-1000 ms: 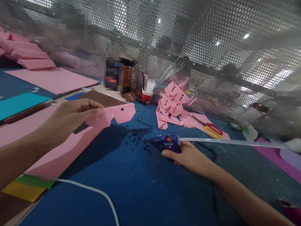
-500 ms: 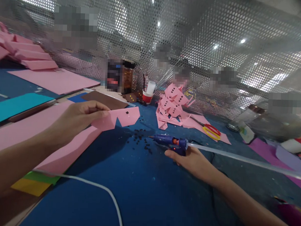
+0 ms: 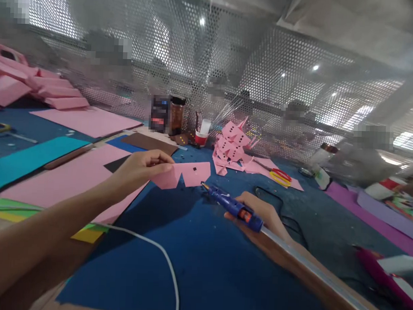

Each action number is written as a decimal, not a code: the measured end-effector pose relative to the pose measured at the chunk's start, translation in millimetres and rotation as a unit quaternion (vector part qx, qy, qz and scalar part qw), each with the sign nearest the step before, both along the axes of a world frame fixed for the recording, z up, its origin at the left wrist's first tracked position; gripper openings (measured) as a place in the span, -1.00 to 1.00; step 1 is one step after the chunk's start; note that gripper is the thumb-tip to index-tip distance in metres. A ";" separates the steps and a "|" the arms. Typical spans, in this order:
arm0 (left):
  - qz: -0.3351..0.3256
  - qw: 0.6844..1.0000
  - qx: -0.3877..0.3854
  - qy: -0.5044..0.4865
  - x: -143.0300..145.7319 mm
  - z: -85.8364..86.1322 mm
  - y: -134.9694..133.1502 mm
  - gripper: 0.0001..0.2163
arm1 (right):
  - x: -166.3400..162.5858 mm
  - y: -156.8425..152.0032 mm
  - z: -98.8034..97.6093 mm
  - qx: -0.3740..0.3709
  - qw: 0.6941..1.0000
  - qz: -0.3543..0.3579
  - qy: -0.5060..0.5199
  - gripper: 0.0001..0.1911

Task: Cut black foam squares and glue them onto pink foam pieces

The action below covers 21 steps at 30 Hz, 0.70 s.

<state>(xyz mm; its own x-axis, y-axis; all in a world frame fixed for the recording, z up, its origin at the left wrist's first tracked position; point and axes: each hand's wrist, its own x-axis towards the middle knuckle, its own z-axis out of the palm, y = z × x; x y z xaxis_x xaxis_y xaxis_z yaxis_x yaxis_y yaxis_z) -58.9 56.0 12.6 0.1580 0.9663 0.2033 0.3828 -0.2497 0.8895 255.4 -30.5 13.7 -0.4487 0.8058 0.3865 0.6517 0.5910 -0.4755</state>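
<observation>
A pink paper cutout [image 3: 193, 177], notched along its lower edge and bearing a small black square [image 3: 194, 168], is held above the blue table [image 3: 196, 263], its left end pinched between the thumb and fingers of the left hand [image 3: 141, 171]. The right hand [image 3: 260, 211] is closed around a blue glue gun [image 3: 227, 202], whose tip is at the cutout's lower right edge; whether they touch, I cannot tell. A long clear glue stick [image 3: 311, 265] sticks out of its back. Beyond stand folded pink papers [image 3: 229, 146] with black dots, near red-and-yellow scissors [image 3: 280, 177] and a red-and-white cup [image 3: 200, 138]. A perforated metal screen [image 3: 257, 62] rises behind.
</observation>
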 end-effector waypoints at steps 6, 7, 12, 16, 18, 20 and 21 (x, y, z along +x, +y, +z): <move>-0.029 0.999 0.013 0.023 2.8 -3.2 -0.8 -0.74 | 4.7 4.0 -7.6 0.057 0.996 0.010 -0.072 -0.85; -0.034 0.999 0.014 0.028 3.3 -3.0 -1.5 -0.74 | 5.1 4.3 -7.0 0.057 0.995 0.012 -0.080 -0.85; -0.046 0.998 0.017 0.048 5.2 -2.1 -3.6 -0.75 | 6.0 3.2 -1.8 0.051 0.992 0.011 -0.115 -0.82; -0.049 0.998 0.016 0.046 5.8 -2.4 -4.2 -0.75 | 4.6 1.0 0.2 0.058 0.988 0.015 -0.139 -0.84; -0.054 0.998 0.011 0.041 6.2 -2.0 -5.1 -0.75 | 3.6 0.4 0.4 0.065 0.986 0.015 -0.150 -0.86; -0.059 0.997 0.010 0.039 6.6 -1.1 -6.3 -0.75 | 2.8 0.2 0.1 0.068 0.985 0.017 -0.156 -0.86; -0.060 0.997 0.012 0.040 6.8 -0.6 -6.8 -0.75 | 2.6 0.3 -0.1 0.069 0.985 0.018 -0.156 -0.86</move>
